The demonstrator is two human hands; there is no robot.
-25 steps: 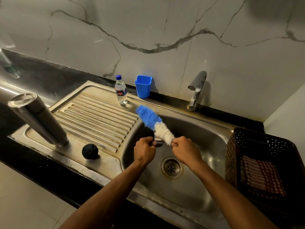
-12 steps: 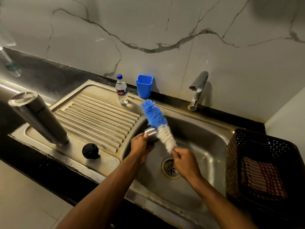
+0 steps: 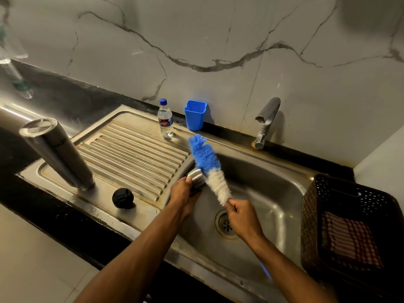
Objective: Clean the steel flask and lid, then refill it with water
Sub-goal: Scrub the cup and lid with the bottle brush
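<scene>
Both forearms reach forward; the left hand curls in a grip, the right hand pinches, fingers bunched.

Sink basin open right of both hands, toward the tap. Drainboard ribs passable; steel flask and black cap obstruct its near-left edge. Black basket blocks the right side.
</scene>
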